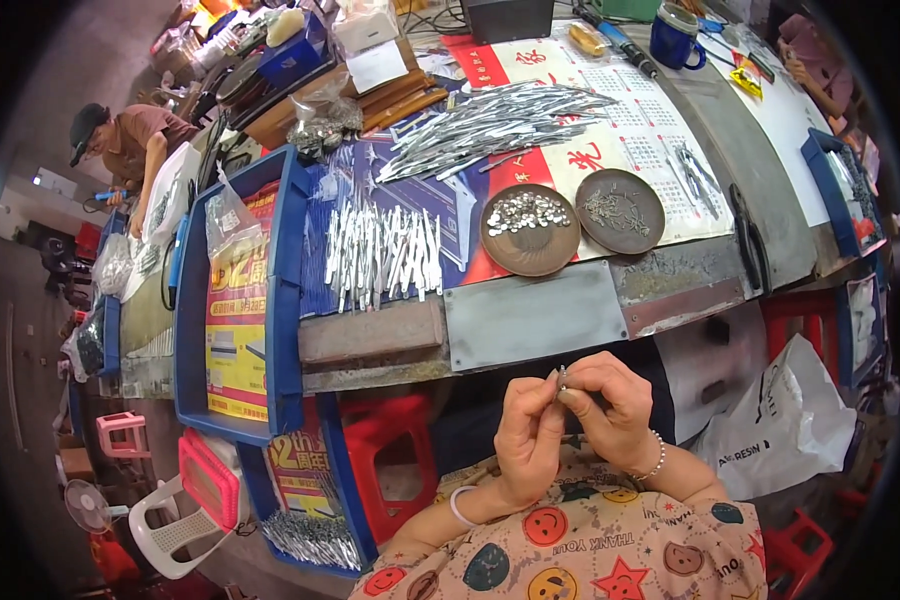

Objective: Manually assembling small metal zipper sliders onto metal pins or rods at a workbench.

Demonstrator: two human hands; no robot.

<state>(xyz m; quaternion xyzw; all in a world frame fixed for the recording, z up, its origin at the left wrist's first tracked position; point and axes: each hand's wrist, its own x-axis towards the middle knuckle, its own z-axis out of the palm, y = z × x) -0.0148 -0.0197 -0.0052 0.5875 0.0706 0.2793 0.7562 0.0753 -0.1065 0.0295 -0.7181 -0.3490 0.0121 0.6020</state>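
Observation:
Just beyond my lap and before the bench edge, my left hand (530,437) and my right hand (610,408) meet with fingertips pinched together. Between them is a small silvery metal part (562,380), mostly covered by the fingers. Past the hands lie a grey metal plate (535,315) and two round brown dishes. The left dish (530,255) has shiny small metal discs (526,212) in it; the right dish (635,240) holds thin small metal pins (615,208). Flat silvery metal strips (385,255) lie in a row to the left, with a larger heap of strips (490,125) behind.
An upright-edged blue tray (288,290) stands at the bench's left, another blue tray (340,500) with metal pieces below it. Black-handled pliers (748,240) lie at the right, near tweezers (692,175). A blue mug (676,40) stands far back. A co-worker (135,140) works at far left.

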